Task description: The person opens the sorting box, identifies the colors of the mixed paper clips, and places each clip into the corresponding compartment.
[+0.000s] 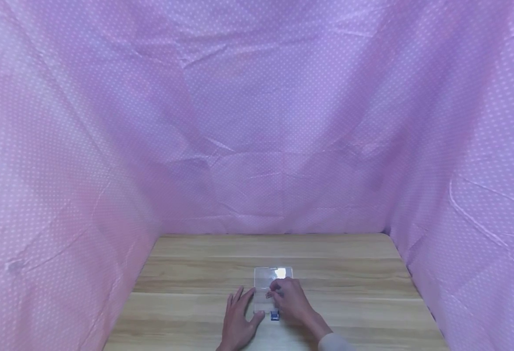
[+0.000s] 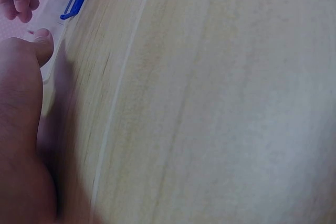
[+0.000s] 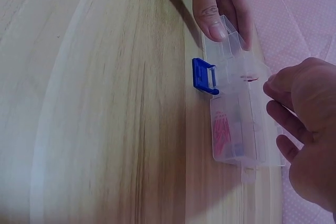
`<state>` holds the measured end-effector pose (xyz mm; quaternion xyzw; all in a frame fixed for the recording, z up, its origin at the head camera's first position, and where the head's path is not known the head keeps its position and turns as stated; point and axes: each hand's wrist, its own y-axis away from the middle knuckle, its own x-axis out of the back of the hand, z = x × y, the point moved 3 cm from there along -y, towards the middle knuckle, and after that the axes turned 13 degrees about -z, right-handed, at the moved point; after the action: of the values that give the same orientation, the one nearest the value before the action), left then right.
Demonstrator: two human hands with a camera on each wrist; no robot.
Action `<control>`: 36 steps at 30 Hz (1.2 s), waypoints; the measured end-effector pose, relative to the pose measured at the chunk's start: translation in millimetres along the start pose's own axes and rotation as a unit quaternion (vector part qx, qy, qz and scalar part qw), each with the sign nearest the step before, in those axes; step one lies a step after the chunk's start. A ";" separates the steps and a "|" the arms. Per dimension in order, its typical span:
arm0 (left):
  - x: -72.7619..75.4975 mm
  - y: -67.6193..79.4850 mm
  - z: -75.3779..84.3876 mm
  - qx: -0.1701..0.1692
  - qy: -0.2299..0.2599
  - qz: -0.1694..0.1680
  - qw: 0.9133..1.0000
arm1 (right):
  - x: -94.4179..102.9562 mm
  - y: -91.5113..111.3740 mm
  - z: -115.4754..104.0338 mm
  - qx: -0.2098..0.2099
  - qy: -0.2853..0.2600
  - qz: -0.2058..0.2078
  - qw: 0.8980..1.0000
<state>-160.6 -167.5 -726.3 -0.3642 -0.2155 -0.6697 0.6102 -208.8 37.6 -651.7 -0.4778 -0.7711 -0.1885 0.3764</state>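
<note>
A clear plastic compartment box (image 1: 261,303) lies with its lid (image 1: 263,276) folded back. My left hand (image 1: 239,321) holds its left front corner, thumb on the front edge and fingers along the left side. Over the box, my right hand (image 1: 293,300) has thumb and index finger pinched together at a small dark red piece (image 3: 250,78); its kind is too small to make out. Pink-red slender pieces (image 3: 222,134) lie in a compartment at the box's right end. A blue latch (image 3: 202,75) sticks out from the front.
Below the box is a wood-grain table (image 1: 186,273). Pink dotted cloth (image 1: 257,122) hangs around its back and sides.
</note>
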 end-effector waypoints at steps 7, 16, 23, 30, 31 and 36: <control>0.1 -0.1 1.0 0.017 0.006 -0.015 1.000 | -0.2 2.8 0.2 0.003 0.017 -0.009 1.000; 1.3 -3.8 2.6 0.034 0.033 -0.041 0.998 | 2.1 7.0 -1.5 0.019 0.010 0.015 1.000; 0.0 -4.9 0.8 0.049 0.032 -0.051 0.997 | 2.3 13.2 -0.7 0.022 0.029 0.029 0.999; -0.6 -6.2 -0.3 0.063 0.038 -0.063 0.995 | 4.5 24.5 -0.1 0.023 0.020 0.046 0.998; -0.6 -5.8 -0.4 0.059 0.034 -0.059 0.996 | 5.0 26.6 0.1 0.021 0.022 0.051 0.998; -0.6 -4.1 -1.9 0.054 0.029 -0.054 0.997 | 9.2 37.0 2.5 0.010 0.052 0.074 0.996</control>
<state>-165.1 -167.8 -727.3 -0.2993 -0.2532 -0.6994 0.5975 -179.7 62.1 -648.9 -0.5194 -0.7145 -0.1771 0.4339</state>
